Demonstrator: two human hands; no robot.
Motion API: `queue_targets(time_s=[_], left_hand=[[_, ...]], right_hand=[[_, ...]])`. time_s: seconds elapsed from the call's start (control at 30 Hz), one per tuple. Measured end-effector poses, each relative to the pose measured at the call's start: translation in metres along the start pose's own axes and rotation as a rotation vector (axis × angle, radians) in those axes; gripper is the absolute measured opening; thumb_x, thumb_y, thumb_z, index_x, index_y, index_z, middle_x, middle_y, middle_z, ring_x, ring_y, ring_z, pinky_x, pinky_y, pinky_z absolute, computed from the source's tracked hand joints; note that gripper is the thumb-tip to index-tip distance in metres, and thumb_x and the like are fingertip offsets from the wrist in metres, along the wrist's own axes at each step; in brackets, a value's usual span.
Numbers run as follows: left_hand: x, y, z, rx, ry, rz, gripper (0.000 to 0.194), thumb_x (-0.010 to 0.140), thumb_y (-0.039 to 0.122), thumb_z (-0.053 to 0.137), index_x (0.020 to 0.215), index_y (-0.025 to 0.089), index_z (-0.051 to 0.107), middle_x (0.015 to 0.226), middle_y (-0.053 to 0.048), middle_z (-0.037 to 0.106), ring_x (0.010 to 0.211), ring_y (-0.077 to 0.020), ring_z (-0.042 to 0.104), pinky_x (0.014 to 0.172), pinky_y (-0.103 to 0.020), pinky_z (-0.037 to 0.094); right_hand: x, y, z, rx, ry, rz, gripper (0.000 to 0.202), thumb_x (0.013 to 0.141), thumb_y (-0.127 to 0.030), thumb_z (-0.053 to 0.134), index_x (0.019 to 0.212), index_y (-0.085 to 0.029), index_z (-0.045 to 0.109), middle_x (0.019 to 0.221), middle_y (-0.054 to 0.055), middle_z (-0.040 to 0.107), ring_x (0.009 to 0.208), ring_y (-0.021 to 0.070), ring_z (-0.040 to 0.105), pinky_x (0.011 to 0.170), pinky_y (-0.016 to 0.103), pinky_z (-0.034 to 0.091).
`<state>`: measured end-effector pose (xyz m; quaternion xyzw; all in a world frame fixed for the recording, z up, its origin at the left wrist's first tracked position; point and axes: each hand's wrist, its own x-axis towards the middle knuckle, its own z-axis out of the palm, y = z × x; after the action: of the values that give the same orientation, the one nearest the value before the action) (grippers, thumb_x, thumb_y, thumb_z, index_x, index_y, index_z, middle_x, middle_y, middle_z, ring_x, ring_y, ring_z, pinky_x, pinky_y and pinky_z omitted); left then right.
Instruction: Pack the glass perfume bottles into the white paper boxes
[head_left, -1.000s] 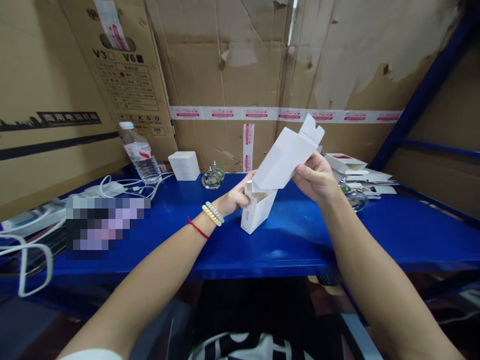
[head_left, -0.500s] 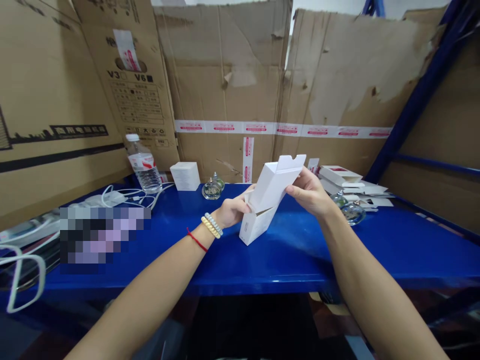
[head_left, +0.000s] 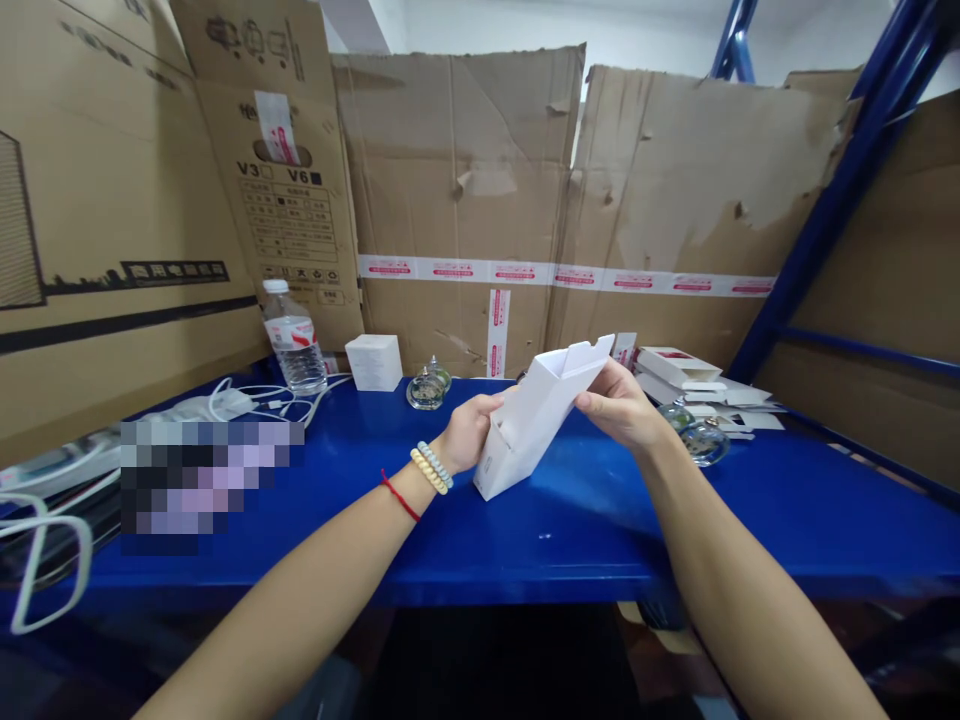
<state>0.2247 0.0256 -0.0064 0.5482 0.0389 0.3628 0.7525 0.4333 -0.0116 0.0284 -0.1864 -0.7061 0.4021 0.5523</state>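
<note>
A white cardboard box (head_left: 525, 425) is held tilted above the blue table, its lower end toward me and its upper end leaning right. A seam crosses its lower part, and loose flaps stand up at its top. My left hand (head_left: 471, 430) is closed around the left side near the seam; some of its fingers are hidden behind the box. With thumb and fingers, my right hand (head_left: 619, 402) pinches the upper right edge by the flaps. Past my right wrist lie round glass bottles (head_left: 705, 440).
Another white box (head_left: 375, 362) and round glass bottles (head_left: 429, 385) stand at the back. A water bottle (head_left: 296, 345), white cables (head_left: 262, 400) and a blurred patch are left. Flattened white boxes (head_left: 682, 370) are stacked right. Cardboard sheets (head_left: 465, 160) wall the blue table (head_left: 600, 550).
The gap at the box's seam has narrowed, and its upper part sits more in line with the lower part. My left hand has shifted slightly down the side. The camera view has tilted up a little.
</note>
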Motion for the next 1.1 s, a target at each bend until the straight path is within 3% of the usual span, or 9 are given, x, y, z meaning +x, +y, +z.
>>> queue_targets(time_s=[0.13,0.27,0.43,0.6,0.8,0.97,1.1], left_hand=[[0.001,-0.005,0.005,0.022,0.066,0.041,0.053,0.076,0.062,0.059,0.098,0.016,0.072,0.086,-0.008,0.075,0.088,-0.0264,0.068,0.081,-0.036,0.046],[0.003,-0.006,0.012,0.096,0.115,0.142,0.055,0.073,0.066,0.064,0.098,0.018,0.073,0.091,-0.006,0.076,0.086,-0.0239,0.068,0.081,-0.034,0.047],[0.003,-0.004,0.015,0.116,0.078,0.147,0.064,0.075,0.071,0.059,0.107,0.017,0.071,0.101,-0.009,0.075,0.098,-0.0273,0.068,0.091,-0.039,0.047],[0.004,-0.008,0.012,0.107,0.057,0.109,0.069,0.078,0.072,0.052,0.117,0.017,0.067,0.108,-0.01,0.073,0.108,-0.0296,0.065,0.095,-0.041,0.045],[0.008,-0.008,0.001,0.106,0.119,0.118,0.063,0.078,0.071,0.054,0.112,0.019,0.069,0.104,-0.006,0.074,0.109,-0.0286,0.064,0.097,-0.041,0.045],[0.009,-0.003,-0.007,0.153,0.091,0.121,0.073,0.073,0.078,0.051,0.113,0.02,0.068,0.105,-0.009,0.073,0.111,-0.0312,0.063,0.093,-0.043,0.048],[0.012,0.004,-0.005,0.257,0.133,0.209,0.078,0.075,0.082,0.041,0.116,0.02,0.064,0.104,-0.011,0.072,0.112,-0.0315,0.062,0.089,-0.043,0.049]], right_hand=[[0.001,0.001,0.003,-0.063,0.041,-0.041,0.047,0.073,-0.037,0.078,0.116,-0.03,0.058,0.107,0.001,0.071,0.095,0.0185,0.068,0.081,0.034,0.058],[0.002,0.001,0.008,-0.124,0.065,-0.029,0.052,0.073,-0.042,0.077,0.118,-0.03,0.056,0.109,0.001,0.071,0.099,0.0199,0.067,0.085,0.037,0.058],[0.002,0.001,0.011,-0.14,0.089,-0.039,0.052,0.072,-0.043,0.078,0.118,-0.03,0.055,0.109,0.001,0.071,0.102,0.0203,0.067,0.087,0.038,0.058],[0.0,0.001,0.007,-0.17,0.016,0.021,0.057,0.072,-0.046,0.077,0.121,-0.029,0.055,0.109,0.002,0.07,0.108,0.023,0.065,0.085,0.039,0.059],[0.001,0.001,0.014,-0.217,-0.036,0.062,0.056,0.072,-0.048,0.077,0.119,-0.026,0.054,0.106,0.002,0.07,0.099,0.0199,0.067,0.08,0.034,0.058],[0.002,0.006,0.018,-0.307,-0.066,0.128,0.055,0.073,-0.049,0.075,0.119,-0.026,0.055,0.11,0.003,0.069,0.103,0.0199,0.065,0.086,0.033,0.055],[0.002,0.011,0.013,-0.403,-0.052,0.088,0.055,0.076,-0.047,0.073,0.122,-0.025,0.054,0.116,0.004,0.067,0.108,0.0211,0.064,0.089,0.034,0.054]])
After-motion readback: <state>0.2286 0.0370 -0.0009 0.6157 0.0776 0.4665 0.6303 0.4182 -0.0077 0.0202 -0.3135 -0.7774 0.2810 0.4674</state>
